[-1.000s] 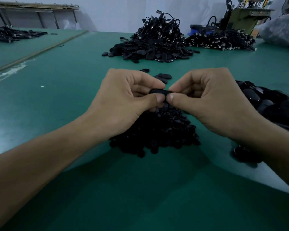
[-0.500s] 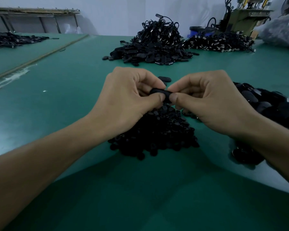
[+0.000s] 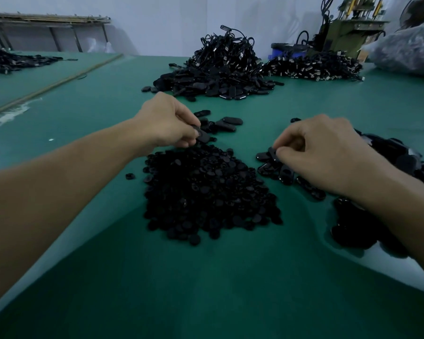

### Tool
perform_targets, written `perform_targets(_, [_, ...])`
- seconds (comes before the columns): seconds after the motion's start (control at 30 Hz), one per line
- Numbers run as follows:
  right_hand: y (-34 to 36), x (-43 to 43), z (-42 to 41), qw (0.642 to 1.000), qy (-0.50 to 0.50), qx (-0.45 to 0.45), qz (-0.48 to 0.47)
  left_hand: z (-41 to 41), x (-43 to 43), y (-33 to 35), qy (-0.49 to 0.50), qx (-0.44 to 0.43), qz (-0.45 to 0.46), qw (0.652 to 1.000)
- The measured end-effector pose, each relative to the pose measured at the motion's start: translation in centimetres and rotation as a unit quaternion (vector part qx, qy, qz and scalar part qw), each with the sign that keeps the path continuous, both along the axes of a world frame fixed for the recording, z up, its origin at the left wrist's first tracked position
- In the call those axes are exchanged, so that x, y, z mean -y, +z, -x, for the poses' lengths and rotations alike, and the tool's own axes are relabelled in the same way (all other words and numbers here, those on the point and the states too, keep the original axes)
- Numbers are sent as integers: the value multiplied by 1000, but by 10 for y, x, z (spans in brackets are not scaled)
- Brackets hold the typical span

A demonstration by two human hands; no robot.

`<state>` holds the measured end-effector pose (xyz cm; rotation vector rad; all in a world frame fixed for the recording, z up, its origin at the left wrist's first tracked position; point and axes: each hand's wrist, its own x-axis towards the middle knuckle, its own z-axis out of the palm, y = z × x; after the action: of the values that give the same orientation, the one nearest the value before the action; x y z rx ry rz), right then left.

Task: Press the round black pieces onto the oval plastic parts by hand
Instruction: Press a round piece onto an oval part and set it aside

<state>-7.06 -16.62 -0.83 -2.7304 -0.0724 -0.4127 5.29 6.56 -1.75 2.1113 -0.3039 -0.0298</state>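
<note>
A heap of small round black pieces (image 3: 208,192) lies in the middle of the green table. My left hand (image 3: 167,121) is just beyond the heap's far edge and pinches a black oval plastic part (image 3: 202,134) between thumb and fingers. To the right, my right hand (image 3: 321,152) pinches another oval part (image 3: 272,153) standing on edge among loose oval parts (image 3: 277,170). More oval parts (image 3: 399,155) are piled behind and under my right wrist.
A few oval parts (image 3: 227,123) lie grouped past my left hand. A large pile of black cabled parts (image 3: 218,69) and a second pile (image 3: 313,67) sit at the back. The green table (image 3: 108,277) stretches toward me; a machine (image 3: 348,28) stands far right.
My hands, which were together pinching one oval part above the heap, have separated. The left moved forward with that part; the right dropped to the loose oval parts and pinched one.
</note>
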Motion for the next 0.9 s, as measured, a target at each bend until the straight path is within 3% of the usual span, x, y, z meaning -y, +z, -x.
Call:
perform_targets(0.23, [-3, -4, -4, 988, -53, -79, 124, -20, 11, -3, 53, 89, -80, 991])
perform_targets(0.53, [-8, -11, -1, 994, -67, -40, 81, -27, 15, -4, 99, 72, -52, 991])
perform_targets(0.7, [-11, -7, -7, 997, -65, -22, 47, -7, -7, -5, 123, 110, -33, 986])
perform_targets(0.9, [-9, -5, -6, 998, -48, 51, -1, 32, -15, -10, 73, 115, 19, 990])
